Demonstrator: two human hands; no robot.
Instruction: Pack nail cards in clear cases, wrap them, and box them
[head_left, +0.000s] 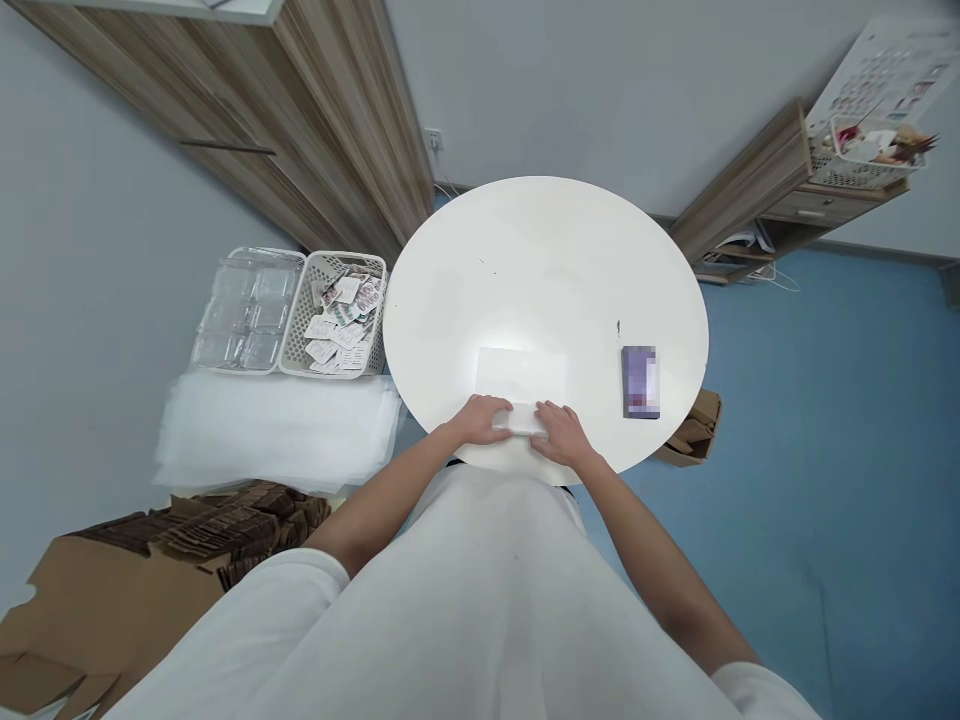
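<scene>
On the round white table (547, 250), close to its near edge, lies a thin white sheet (521, 372). Its near end forms a thicker white roll or fold (521, 420). My left hand (480, 420) grips the left end of that roll with bent fingers, and my right hand (561, 434) closes on the right end. Whether anything is wrapped inside cannot be seen. To the right of my hands rests a purple rectangular item (640, 382), its face pixelated.
Left of the table stand a white basket (292, 335) of printed cards or packets and clear plastic boxes (251, 305). Nearer me are stacked translucent white sheets (277, 430) and flattened brown cardboard (127, 600). A cardboard box (694, 430) sits on the floor at right.
</scene>
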